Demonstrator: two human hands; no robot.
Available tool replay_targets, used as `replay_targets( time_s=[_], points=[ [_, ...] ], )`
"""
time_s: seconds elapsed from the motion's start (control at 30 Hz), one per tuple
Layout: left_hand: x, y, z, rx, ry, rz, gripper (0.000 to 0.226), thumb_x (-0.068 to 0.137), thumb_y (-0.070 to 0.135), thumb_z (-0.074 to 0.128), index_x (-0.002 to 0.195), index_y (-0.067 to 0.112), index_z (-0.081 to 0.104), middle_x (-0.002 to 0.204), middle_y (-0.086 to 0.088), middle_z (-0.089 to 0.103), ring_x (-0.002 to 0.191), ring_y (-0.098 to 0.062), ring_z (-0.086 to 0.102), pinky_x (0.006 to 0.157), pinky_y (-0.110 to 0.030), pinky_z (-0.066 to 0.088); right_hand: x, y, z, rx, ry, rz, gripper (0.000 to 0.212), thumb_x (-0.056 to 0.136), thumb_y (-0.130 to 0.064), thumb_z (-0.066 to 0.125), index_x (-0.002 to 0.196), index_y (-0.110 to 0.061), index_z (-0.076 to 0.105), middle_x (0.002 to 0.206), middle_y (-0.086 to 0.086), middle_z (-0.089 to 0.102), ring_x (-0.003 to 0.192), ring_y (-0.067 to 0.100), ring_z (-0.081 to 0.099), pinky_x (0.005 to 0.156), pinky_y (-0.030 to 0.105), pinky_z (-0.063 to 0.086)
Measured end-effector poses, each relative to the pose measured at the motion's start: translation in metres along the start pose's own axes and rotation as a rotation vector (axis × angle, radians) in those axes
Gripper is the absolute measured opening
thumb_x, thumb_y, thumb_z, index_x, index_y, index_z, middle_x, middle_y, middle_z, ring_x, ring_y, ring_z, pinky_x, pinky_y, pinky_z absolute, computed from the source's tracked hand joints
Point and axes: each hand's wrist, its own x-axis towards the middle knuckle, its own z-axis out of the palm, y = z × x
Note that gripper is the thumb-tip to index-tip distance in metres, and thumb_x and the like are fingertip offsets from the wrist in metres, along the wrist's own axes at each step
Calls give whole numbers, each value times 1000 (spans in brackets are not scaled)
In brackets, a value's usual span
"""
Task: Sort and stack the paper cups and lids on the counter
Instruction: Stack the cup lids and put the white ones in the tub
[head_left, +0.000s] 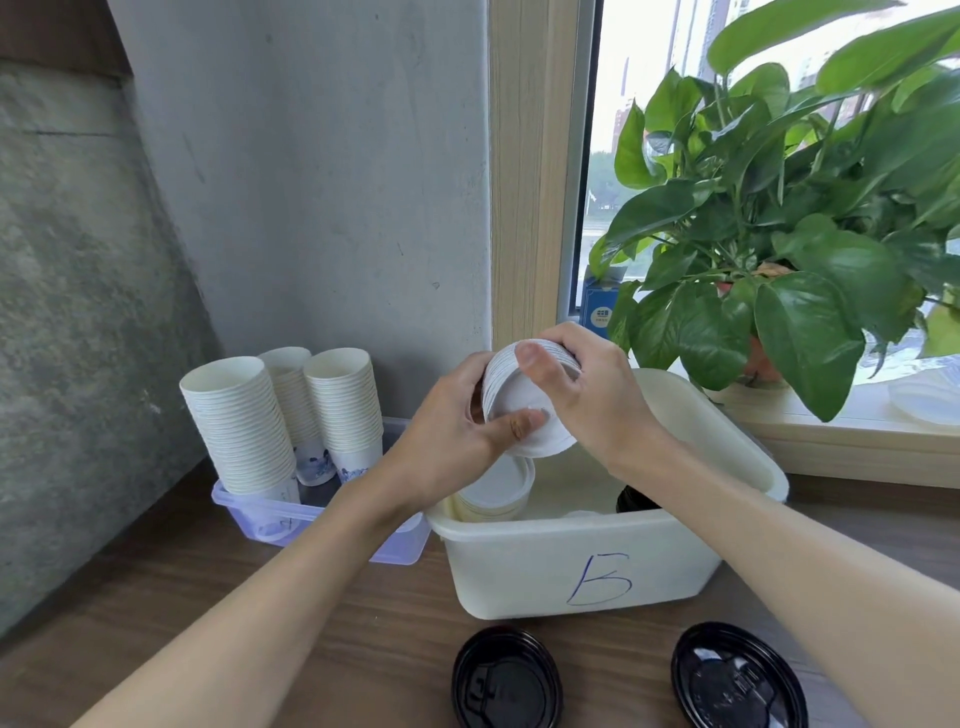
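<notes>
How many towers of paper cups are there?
3, all in the purple tray by the wall: the front-left tower, the back tower, the right tower. The left arm may hide more.

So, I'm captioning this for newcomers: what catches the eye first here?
The left hand and right hand grip a stack of white lids above the cream tub marked B at centre. Tall paper cup stacks stand in a clear bin at left; a leafy plant fills the windowsill at right.
</notes>
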Motion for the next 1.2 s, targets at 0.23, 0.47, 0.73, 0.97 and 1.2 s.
replay_targets(
  time_s=[0.23, 0.47, 0.73, 0.97, 1.2],
  points=[
    [2, -3, 1, 13, -2, 2, 73, 90, 20, 76, 152, 19, 38, 133, 2, 60, 119, -3, 60, 104, -29, 50, 1, 2, -15, 10, -142, -43, 24, 76, -57, 66, 93, -40, 62, 89, -12, 67, 84, 0, 61, 71, 14, 48],
    [1, -5, -1, -21, 20, 16, 46, 89, 25, 78, 129, 15, 61, 112, 2, 73, 103, -14, 71, 92, -40, 58, -3, 7, -10, 33, -80, -31, 43, 85, -49, 58, 117, -21, 63, 104, -18, 62, 98, -11, 56, 81, 6, 41],
    [-1, -7, 1, 19, 23, 55, 38, 86, 17, 81, 121, 14, 68, 101, 4, 75, 92, -13, 70, 79, -22, 54, -3, 9, -2, -141, 8, -155, 49, 75, -62, 55, 88, -17, 67, 80, -5, 58, 76, 7, 55, 66, 18, 43],
    [-2, -7, 1, 35, 3, 75, 30, 85, 11, 82, 112, 15, 71, 90, 8, 72, 83, -11, 67, 76, -23, 51, -5, 13, 0, -159, 33, -192, 45, 78, -63, 53, 80, -19, 59, 74, -8, 56, 71, 1, 52, 60, 11, 37],
    [-1, -1, 0, 53, -37, 41, 55, 88, 19, 79, 138, 17, 56, 119, 3, 71, 110, -15, 68, 96, -32, 55, -4, 9, -3, -109, 80, -184, 51, 79, -62, 49, 82, -13, 62, 77, 0, 58, 72, 6, 52, 64, 12, 38]
  ],
)
